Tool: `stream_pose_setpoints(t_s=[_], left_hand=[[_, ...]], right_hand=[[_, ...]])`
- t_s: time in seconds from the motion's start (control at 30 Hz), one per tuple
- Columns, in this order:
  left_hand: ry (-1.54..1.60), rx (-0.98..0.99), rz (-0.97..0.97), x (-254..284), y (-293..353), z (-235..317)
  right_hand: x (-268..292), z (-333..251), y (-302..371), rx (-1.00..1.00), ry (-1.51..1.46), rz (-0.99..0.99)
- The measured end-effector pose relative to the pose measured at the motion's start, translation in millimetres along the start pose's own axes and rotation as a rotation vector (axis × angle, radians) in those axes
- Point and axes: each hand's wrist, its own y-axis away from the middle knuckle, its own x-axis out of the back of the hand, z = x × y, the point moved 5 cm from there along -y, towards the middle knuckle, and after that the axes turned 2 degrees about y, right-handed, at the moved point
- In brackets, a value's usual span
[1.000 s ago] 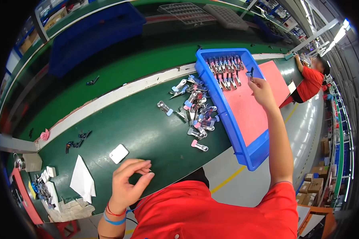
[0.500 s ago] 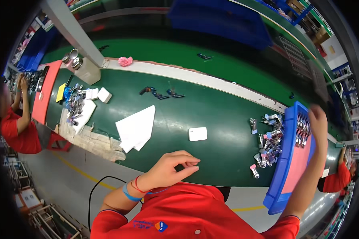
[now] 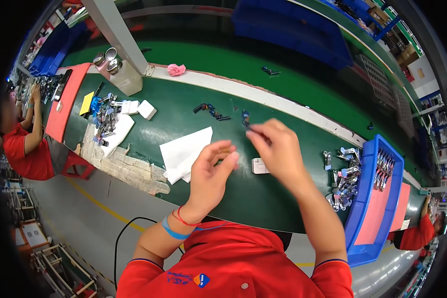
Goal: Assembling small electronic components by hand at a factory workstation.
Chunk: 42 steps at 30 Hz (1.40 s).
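Observation:
My right hand reaches over the middle of the green bench, thumb and forefinger closed on a small dark-blue clip-like part. Its exact kind is too small to tell. To the left of it, more small dark parts lie on the bench. My left hand hovers near the front edge with curled fingers, a gap between thumb and fingertips and nothing seen in it. A small white box-like piece is partly covered by my right hand. Beside my left hand rest white cloths or sheets.
At right stands a blue tray with a pink liner and a row of metal clips; loose metal clips lie beside it. Metal-topped bottles, white blocks and more clips occupy the left. Co-workers sit at both sides.
My right hand has come from the blue tray to the bench middle and taken hold of a small dark part. My left hand has risen. The view has shifted slightly.

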Motion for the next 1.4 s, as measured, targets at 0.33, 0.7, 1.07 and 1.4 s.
stream_pose_setpoints(t_s=[0.33, 0.7, 1.07, 1.4], left_hand=[[0.040, 0.088, -0.190, -8.5, -0.9, 0.0], [-0.014, 0.121, -0.369, -24.3, 11.0, 20.9], [0.039, 0.037, -0.383, -24.1, 14.7, 18.8], [-0.120, -0.081, -0.361, -24.3, 18.1, 26.6]], right_hand=[[45.5, -37.8, 52.1, -0.096, -0.203, -0.085], [55.5, -25.0, 52.8, -0.083, -0.494, -0.207], [46.8, -19.3, 69.4, 0.005, -0.517, -0.052], [50.2, -29.0, 70.8, 0.005, -0.439, 0.036]])
